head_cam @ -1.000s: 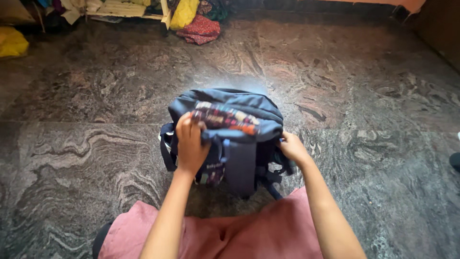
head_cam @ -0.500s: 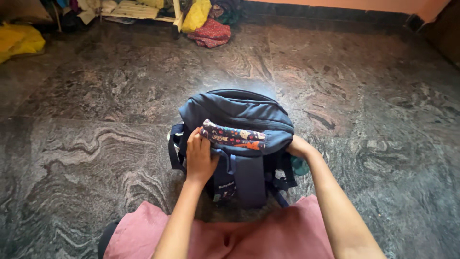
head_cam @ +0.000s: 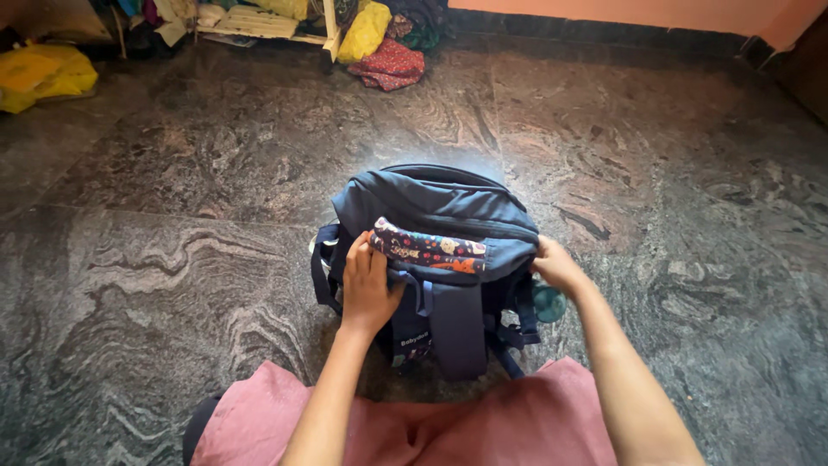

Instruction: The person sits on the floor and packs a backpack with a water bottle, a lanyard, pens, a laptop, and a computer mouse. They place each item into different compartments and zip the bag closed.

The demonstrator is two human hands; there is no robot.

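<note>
A dark blue backpack [head_cam: 431,203] stands on the stone floor in front of my knees, its straps facing me. A patterned multicoloured pouch [head_cam: 429,248] lies along its top opening. My left hand [head_cam: 366,285] presses flat against the left end of the pouch and the bag's near side. My right hand [head_cam: 559,266] grips the bag's right edge by the zip. A small teal round thing [head_cam: 549,304] shows below my right wrist.
The floor is dark veined stone [head_cam: 172,259]. At the back, clothes lie in a heap: a red patterned cloth [head_cam: 392,65] and a yellow one [head_cam: 364,30], beside a pale wooden rack [head_cam: 259,22]. A yellow bag [head_cam: 43,73] lies far left. An orange wall runs along the back.
The pouch has sunk lower into the bag's opening. My left hand has gone from gripping it at the top to pressing at its left end; the right hand stayed at the bag's right edge.
</note>
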